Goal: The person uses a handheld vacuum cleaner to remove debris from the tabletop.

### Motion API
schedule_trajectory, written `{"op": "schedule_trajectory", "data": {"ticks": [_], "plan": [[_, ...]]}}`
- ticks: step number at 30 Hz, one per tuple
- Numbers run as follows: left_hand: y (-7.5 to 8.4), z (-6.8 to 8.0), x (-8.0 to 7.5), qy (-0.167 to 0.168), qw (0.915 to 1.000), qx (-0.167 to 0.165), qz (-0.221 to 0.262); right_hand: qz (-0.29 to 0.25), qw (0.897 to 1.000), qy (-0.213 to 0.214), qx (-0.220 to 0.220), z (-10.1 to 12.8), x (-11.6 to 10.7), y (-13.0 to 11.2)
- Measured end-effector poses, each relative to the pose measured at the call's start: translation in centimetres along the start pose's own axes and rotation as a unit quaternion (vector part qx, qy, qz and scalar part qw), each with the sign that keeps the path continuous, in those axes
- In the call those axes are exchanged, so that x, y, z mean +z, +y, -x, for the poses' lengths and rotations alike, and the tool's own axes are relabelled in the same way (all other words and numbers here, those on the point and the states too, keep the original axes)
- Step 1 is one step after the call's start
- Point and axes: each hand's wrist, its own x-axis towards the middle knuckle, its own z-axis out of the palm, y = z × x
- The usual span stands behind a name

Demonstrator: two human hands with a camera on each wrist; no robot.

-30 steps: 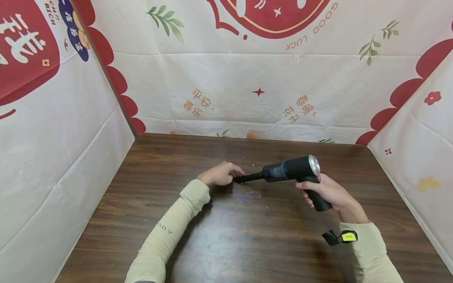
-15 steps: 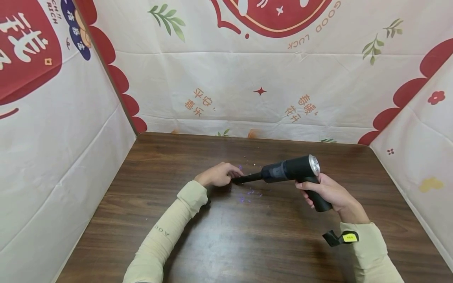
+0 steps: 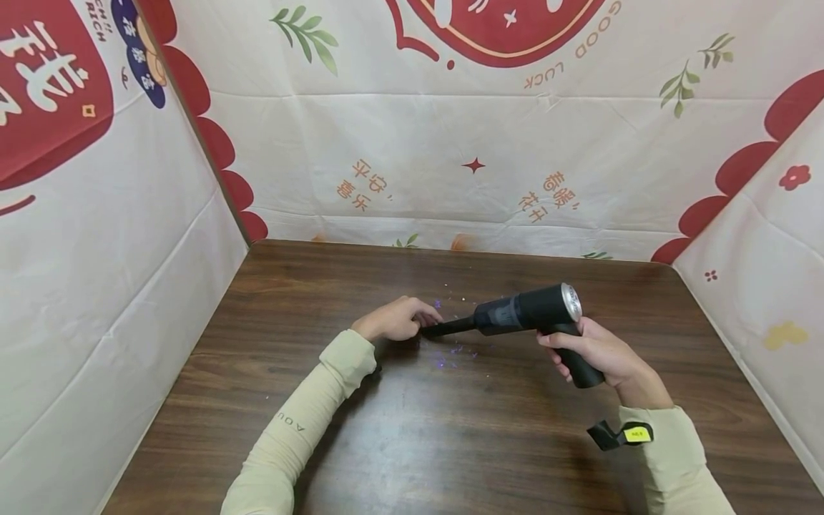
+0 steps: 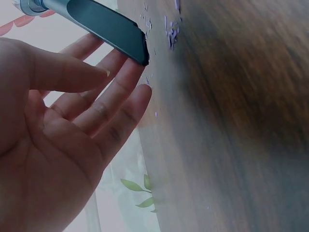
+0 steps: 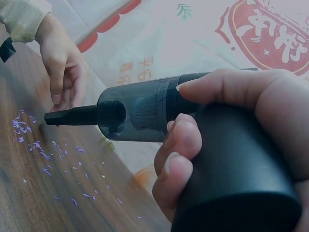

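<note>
My right hand (image 3: 601, 350) grips the handle of a black handheld vacuum cleaner (image 3: 547, 306), its clear dust cup (image 5: 137, 113) toward the left. The flat nozzle (image 4: 108, 29) points left and down at the tabletop. My left hand (image 3: 399, 317) is at the nozzle's tip; in the left wrist view its fingers (image 4: 128, 79) are loosely bent behind the nozzle, seemingly touching it, and the thumb (image 4: 72, 75) stands apart from it. Purple shreds (image 5: 21, 126) lie scattered on the wood around the nozzle, with a few pale specks among them.
The brown wooden table (image 3: 386, 443) reaches back to a white printed cloth (image 3: 412, 143). Similar cloth hangs along the left and right sides. A black strap with a yellow label (image 3: 634, 434) is on my right sleeve.
The left hand and the nozzle tip have shifted slightly left. Purple shreds now show beyond the nozzle by the left fingertips. The right hand's grip on the vacuum cleaner looks the same.
</note>
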Motion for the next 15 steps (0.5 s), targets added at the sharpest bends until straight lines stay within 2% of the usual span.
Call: {"op": "schedule_trajectory", "data": {"ticks": [6,15], "plan": [[0.30,0.04,0.06,-0.011,0.9998,0.015,0.007,-0.004,1.000,-0.010,0.005,0.21,0.03,0.06],[0.60,0.22,-0.08,-0.013,0.9997,0.019,0.002,-0.003,1.000,-0.015,-0.001,0.27,0.10,0.01]]}}
